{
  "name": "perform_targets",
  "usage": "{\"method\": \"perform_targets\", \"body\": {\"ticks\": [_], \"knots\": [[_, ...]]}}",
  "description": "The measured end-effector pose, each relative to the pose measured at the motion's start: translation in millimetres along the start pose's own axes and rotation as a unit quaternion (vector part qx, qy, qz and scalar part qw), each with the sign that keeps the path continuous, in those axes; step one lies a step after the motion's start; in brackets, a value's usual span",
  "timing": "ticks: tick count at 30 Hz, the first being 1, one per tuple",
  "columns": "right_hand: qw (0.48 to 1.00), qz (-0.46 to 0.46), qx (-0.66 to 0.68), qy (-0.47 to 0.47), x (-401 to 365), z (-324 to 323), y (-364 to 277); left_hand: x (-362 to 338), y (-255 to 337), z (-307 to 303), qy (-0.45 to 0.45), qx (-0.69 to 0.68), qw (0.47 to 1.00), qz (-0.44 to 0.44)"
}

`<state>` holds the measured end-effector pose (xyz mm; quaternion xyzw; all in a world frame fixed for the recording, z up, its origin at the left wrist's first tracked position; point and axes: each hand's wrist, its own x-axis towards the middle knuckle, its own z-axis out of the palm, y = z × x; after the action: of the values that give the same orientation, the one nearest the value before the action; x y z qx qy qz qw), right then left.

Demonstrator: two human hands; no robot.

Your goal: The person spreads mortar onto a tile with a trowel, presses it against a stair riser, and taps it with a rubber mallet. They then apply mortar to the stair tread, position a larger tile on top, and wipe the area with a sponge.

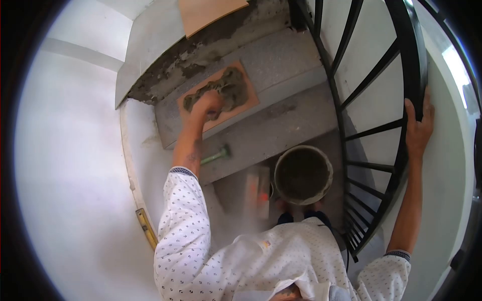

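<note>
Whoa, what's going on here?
A person's left hand is at the lumpy grey paste on an orange tile, which lies on a step; whether it holds a tool is unclear. The right hand grips the black railing. A round bucket stands by the feet; a green-handled tool lies lower down.

Mortar [233, 85] on a tile [252, 101], tile on an upper step [288, 60], left hand [209, 103] at the mortar, hammer [214, 157] on the step below [281, 119], bucket [304, 147] to its right before the feet [319, 205], right hand [419, 128] on the railing [412, 60], spirit level [146, 228] by the left wall [70, 150]
</note>
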<state>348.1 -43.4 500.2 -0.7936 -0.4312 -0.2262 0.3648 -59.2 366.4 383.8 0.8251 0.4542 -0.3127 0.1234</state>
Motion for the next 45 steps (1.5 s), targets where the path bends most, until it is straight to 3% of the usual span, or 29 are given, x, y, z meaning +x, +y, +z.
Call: {"method": "perform_targets", "body": {"ticks": [1, 4, 6, 8, 10, 13, 16, 19, 22, 25, 31, 37, 40, 45], "knots": [[1.000, 0.010, -0.006, -0.008, -4.3, -1.2, -1.0, -17.0, 1.1, -1.1, -0.032, -0.085, 0.995, -0.034], [1.000, 0.002, -0.005, 0.014, -4.2, -0.9, -3.9, 12.1, -12.5, 78.6, 0.229, 0.062, 0.967, 0.095], [1.000, 0.019, -0.008, 0.008, -2.2, -2.7, -3.8, -11.3, 4.6, 46.3, 0.100, -0.005, 0.993, 0.065], [1.000, 0.017, 0.000, -0.002, -3.6, -2.6, -2.6, -28.9, 13.5, 56.6, 0.079, -0.076, 0.994, 0.014], [1.000, 0.017, 0.010, 0.009, -2.9, -0.7, -0.7, -33.2, 22.2, 81.1, 0.184, -0.151, 0.970, -0.051], [1.000, 0.015, 0.002, 0.009, -3.6, -1.3, -3.3, -59.0, 26.2, 62.7, 0.061, -0.278, 0.956, -0.072], [1.000, 0.013, 0.003, 0.008, -4.3, -1.3, -3.7, -57.8, 27.3, 98.3, 0.183, -0.205, 0.961, -0.029], [1.000, 0.006, -0.013, 0.013, -3.0, 1.1, -4.0, -64.2, 19.3, 90.2, 0.126, -0.210, 0.969, -0.039], [1.000, 0.005, -0.012, 0.015, -5.4, -1.5, -3.9, -89.2, 8.3, 71.1, 0.121, -0.297, 0.945, -0.064], [1.000, 0.006, 0.013, 0.004, -3.8, 0.8, -2.8, -83.9, -20.6, 71.6, 0.118, -0.284, 0.950, -0.056], [0.999, 0.026, -0.025, 0.007, -5.6, -0.9, -4.0, -94.6, -7.8, 37.8, 0.173, -0.164, 0.970, 0.040], [0.999, 0.036, -0.016, -0.005, -3.2, 1.2, -3.7, -57.5, 0.5, 6.5, 0.091, -0.094, 0.989, 0.065], [1.000, 0.026, -0.016, -0.006, -2.8, 2.1, -4.3, -13.9, -20.9, -3.1, 0.075, -0.138, 0.987, 0.012], [0.999, 0.030, -0.028, -0.009, -1.6, 0.5, -4.9, 8.2, -36.9, -28.7, 0.157, -0.101, 0.982, -0.031]]}}
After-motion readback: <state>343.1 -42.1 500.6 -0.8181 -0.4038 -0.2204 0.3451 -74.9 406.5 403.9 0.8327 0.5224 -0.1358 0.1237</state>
